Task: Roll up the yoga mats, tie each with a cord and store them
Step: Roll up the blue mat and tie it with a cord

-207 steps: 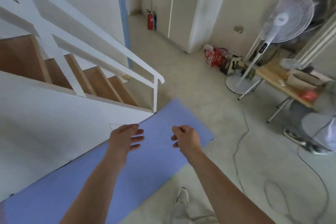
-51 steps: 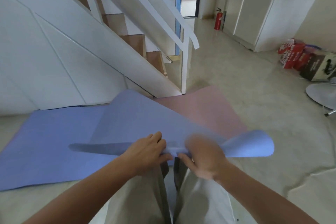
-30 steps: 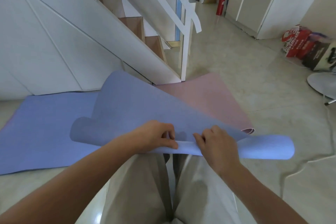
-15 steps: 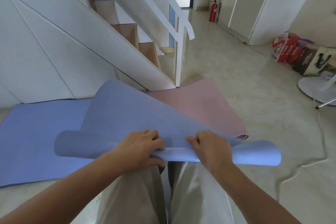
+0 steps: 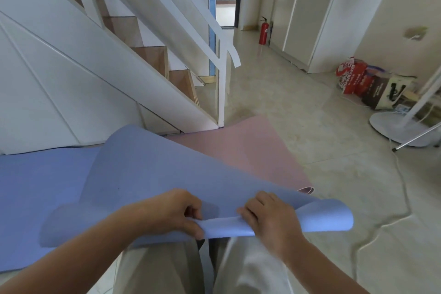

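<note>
My left hand [image 5: 171, 212] grips the near end of the blue mat [image 5: 143, 174], fingers [image 5: 191, 207] curled over the top and thumb tucked under the turned-up edge. My right hand [image 5: 269, 217] pinches the same edge just beside it, fingers bent over the fold. The end I hold is lifted off the floor [image 5: 310, 126] above my knees and curls over at its right corner. The rest of the mat lies flat to my left, along the foot of the white staircase [image 5: 119, 55]. A pink mat [image 5: 250, 150] lies flat beyond it, its near corner curled. Farther off are a red fire extinguisher [image 5: 263, 31], bags [image 5: 353, 76] by the wall, a fan base [image 5: 401, 129] and a cable [image 5: 403, 188] trailing across the floor.
</note>
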Motion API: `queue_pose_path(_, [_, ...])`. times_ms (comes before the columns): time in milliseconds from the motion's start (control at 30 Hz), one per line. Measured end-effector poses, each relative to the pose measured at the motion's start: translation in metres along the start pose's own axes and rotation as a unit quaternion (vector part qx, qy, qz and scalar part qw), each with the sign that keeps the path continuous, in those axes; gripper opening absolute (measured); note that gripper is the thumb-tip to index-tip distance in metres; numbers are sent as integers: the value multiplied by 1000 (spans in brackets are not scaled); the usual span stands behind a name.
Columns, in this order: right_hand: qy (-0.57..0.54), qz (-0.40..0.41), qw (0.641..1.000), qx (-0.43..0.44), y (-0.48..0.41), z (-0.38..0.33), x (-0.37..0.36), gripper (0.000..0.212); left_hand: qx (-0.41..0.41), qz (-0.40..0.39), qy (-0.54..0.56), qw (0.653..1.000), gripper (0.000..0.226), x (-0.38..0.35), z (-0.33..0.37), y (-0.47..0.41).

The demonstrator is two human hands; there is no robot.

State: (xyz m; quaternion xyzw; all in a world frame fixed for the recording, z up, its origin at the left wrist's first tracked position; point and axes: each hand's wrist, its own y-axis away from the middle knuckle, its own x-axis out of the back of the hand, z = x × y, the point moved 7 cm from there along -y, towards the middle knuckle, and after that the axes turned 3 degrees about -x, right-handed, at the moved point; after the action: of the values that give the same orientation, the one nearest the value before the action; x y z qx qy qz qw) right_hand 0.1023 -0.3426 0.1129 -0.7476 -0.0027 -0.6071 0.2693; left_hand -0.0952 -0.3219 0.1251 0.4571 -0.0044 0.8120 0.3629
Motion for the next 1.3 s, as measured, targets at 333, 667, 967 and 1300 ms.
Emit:
queue_pose_path(333, [48,-35,990,-127,-17,11,-12,40,-131,161,-442,873,29,-34,25,15])
queue_pose_path(667, [-30,132,991,3,9,0,15,46,-61,154,-295,941,43,7,14,19])
queue_pose_path(967, [-6,26,1000,-3,-29,2,4,41,5,136,-145,980,31,31,-3,13])
queue_pose_path(1300, [-10,-50,997,-62,-75,7,-2,103,-44,254,-405,877,13,10,-5,10])
